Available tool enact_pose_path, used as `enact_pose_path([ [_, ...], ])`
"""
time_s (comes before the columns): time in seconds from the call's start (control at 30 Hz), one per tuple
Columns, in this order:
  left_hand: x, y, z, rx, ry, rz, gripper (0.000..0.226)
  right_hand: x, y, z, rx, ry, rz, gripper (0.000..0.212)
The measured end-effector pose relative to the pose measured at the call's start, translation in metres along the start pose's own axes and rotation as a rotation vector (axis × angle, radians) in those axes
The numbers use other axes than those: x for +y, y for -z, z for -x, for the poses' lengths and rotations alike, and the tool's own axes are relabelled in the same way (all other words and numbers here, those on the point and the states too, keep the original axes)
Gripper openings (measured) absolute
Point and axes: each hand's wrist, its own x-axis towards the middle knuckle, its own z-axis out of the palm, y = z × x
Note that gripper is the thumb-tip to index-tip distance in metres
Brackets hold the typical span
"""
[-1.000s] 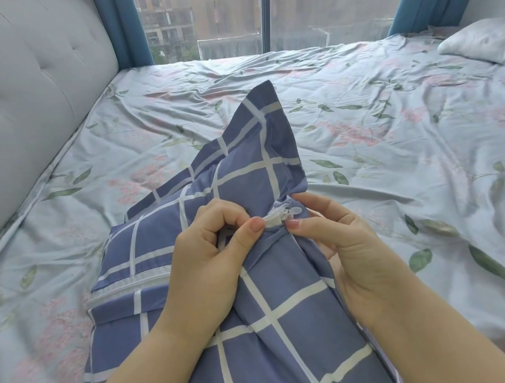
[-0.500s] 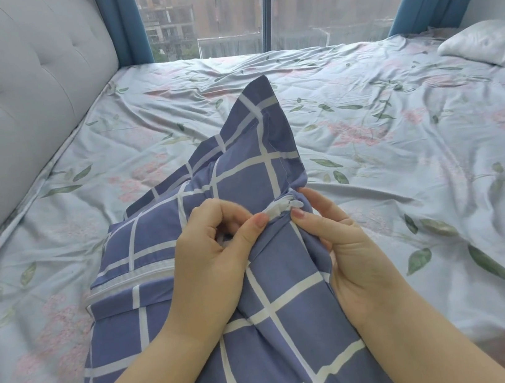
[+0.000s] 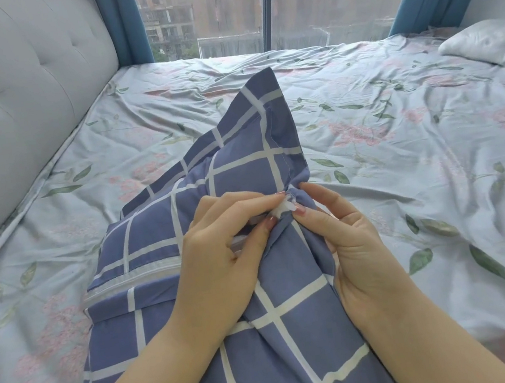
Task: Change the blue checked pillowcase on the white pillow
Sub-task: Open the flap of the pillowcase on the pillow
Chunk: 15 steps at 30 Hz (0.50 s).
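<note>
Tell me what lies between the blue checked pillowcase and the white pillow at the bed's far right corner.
Between the pillowcase and the white pillow lies only rumpled floral bedsheet; the head view shows nothing else there.

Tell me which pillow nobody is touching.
The white pillow, far off to the right. The left hand and right hand both pinch the blue checked pillowcase at its zip.
</note>
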Motion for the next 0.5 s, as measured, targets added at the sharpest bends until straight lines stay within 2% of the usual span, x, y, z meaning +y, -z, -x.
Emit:
enact_pose_path([
  [0.2,0.009,0.006,-0.004,-0.044,0.097,0.039,0.036,0.0,-0.002,0.002,0.016,0.04,0.096,0.033],
  [0.37,0.012,0.005,-0.008,0.025,0.209,0.146,0.019,0.002,-0.005,0.005,-0.019,0.091,0.164,0.032],
  [0.5,0.011,0.004,-0.009,0.007,0.256,0.197,0.018,0.0,-0.003,0.003,0.002,0.07,0.15,0.033],
])
